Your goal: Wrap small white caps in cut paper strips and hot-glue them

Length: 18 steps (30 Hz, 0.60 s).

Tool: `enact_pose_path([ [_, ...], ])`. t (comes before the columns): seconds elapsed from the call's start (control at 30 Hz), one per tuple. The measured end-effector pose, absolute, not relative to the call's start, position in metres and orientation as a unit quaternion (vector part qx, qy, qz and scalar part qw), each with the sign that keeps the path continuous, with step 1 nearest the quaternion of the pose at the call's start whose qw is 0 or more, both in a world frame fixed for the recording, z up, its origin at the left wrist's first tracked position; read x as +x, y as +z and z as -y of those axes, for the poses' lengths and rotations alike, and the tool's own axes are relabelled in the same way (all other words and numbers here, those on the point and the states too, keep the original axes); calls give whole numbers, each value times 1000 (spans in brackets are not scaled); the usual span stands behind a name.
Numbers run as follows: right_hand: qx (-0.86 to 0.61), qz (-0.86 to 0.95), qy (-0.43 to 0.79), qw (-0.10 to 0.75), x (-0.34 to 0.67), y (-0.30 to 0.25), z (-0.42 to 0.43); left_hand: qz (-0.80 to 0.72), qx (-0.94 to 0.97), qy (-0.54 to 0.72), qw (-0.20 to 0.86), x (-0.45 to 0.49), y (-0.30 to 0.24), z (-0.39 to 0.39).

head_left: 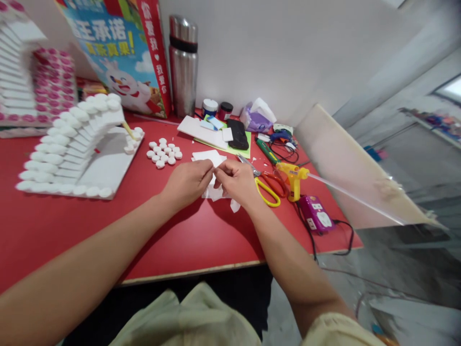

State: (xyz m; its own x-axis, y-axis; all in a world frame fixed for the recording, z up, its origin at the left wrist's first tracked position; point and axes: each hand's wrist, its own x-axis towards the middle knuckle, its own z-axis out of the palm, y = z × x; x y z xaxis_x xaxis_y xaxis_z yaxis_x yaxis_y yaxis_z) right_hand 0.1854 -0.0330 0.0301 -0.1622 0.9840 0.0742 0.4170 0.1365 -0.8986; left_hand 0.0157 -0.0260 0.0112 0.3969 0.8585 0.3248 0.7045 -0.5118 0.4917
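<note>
My left hand point(187, 181) and my right hand point(237, 181) meet over the red table point(72, 216), fingertips pinched together on a small white foam piece point(215, 165). White foam scraps point(215, 193) lie under and between the hands. Just beyond them rests a flat white foam sheet point(206, 155). A cluster of small white foam discs point(163, 153) sits to the left of it. A white foam model point(77, 149) edged with rows of such discs stands at the left of the table.
Yellow-handled scissors point(268, 190) and a yellow glue gun point(293, 178) lie right of my right hand, beside a purple power strip point(317, 214). A steel flask point(183, 67), colourful box point(120, 53), black phone point(237, 134) and small jars stand at the back. A board point(345, 168) leans at the table's right edge.
</note>
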Motion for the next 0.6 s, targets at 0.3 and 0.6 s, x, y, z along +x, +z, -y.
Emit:
enact_pose_path([
  [0.3, -503, 623, 462, 381, 187, 25, 29, -482, 872, 85, 35, 21, 22, 29],
  [0.6, -512, 604, 463, 399, 186, 28, 31, -465, 878, 108, -3, 22, 17, 31],
])
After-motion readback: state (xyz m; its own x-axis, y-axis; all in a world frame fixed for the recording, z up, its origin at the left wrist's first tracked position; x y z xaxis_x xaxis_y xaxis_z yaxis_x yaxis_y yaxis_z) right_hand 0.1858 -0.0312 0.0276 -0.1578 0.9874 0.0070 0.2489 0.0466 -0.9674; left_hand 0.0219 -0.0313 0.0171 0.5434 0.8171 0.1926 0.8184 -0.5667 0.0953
